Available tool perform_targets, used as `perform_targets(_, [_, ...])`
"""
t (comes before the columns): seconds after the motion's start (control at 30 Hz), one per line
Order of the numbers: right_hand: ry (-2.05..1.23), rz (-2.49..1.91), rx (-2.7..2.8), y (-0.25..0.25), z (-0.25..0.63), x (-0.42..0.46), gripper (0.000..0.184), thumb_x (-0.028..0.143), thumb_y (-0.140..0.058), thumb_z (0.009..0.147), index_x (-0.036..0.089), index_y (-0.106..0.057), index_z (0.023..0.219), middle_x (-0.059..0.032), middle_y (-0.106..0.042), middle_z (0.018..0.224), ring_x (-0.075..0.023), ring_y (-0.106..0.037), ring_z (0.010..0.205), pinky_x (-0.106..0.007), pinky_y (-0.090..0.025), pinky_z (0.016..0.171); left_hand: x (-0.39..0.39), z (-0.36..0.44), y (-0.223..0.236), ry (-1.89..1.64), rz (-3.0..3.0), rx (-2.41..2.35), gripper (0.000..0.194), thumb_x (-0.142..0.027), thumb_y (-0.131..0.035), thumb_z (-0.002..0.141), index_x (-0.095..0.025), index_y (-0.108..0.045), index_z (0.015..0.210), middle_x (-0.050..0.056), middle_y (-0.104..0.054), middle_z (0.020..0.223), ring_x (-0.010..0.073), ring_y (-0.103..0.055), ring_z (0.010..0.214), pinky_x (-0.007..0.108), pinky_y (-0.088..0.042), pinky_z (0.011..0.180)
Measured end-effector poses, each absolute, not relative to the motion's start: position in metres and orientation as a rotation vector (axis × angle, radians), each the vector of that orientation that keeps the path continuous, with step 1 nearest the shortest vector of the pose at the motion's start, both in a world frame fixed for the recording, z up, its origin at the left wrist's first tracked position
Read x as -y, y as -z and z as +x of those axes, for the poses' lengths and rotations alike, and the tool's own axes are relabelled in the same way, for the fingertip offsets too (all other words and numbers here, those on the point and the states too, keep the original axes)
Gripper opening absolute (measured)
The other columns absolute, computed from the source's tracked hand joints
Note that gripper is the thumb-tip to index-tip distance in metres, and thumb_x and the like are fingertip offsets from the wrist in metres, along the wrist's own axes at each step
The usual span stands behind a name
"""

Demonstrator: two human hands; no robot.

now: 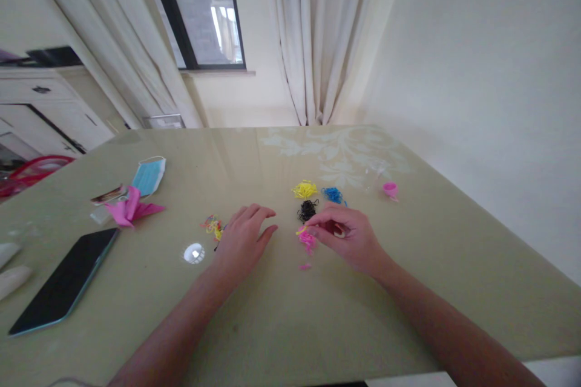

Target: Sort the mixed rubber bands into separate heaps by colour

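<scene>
My right hand (342, 231) pinches a small yellow rubber band (301, 230) between thumb and fingertips, just over a pile of pink bands (307, 242). Beyond the fingers lie a pile of black bands (307, 210), a yellow pile (304, 188) and a blue pile (333, 195). My left hand (245, 233) is open, thumb apart from the fingers, with nothing visible in it. Beside its outer edge is a small mixed-colour pile of bands (213, 227), partly hidden by the hand. A small pink piece (305, 266) lies nearer me.
At the left are a black tablet-like device (66, 278), a pink folded-paper figure (131, 210), a blue face mask (149, 176) and a clear round lid-like object (194, 253). A small pink cup-shaped object (390, 190) stands at the right. A white wall (490, 103) borders the table's right side.
</scene>
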State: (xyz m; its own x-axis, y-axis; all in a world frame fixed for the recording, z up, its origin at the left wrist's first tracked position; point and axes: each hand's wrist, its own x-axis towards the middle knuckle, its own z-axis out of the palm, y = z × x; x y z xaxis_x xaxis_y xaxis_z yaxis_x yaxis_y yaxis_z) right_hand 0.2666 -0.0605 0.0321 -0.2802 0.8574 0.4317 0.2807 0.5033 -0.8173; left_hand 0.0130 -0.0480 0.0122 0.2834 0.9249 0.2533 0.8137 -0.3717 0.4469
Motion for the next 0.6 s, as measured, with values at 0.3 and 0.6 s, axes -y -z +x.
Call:
perform_targets(0.3, [-0.634, -0.947, 1.771, -0.030, 0.278, 0.055, 0.023, 0.046, -0.079, 0.095, 0.025, -0.085, 0.091, -0.0036, -0.069, 0.074, -0.0152, -0.054, 0.059, -0.030, -0.044, 0.055, 0.038, -0.001, -0.005, -0.092, 2.448, -2.030, 0.033, -0.006, -0.042, 0.100, -0.018, -0.072, 0.107, 0.015, -0.071, 0.109, 0.0292, -0.069, 0.102, 0.041, -0.053, 0.091])
perform_targets(0.6, [-0.538, -1.241, 1.774, -0.023, 0.290, 0.016, 0.028, 0.047, -0.074, 0.094, 0.020, -0.082, 0.093, -0.0055, -0.074, 0.079, -0.0175, -0.058, 0.063, -0.031, -0.046, 0.060, 0.030, 0.001, -0.009, -0.221, 2.371, -1.969, 0.031, -0.009, -0.041, 0.102, -0.018, -0.070, 0.100, 0.014, -0.072, 0.106, 0.0288, -0.071, 0.102, 0.039, -0.053, 0.088])
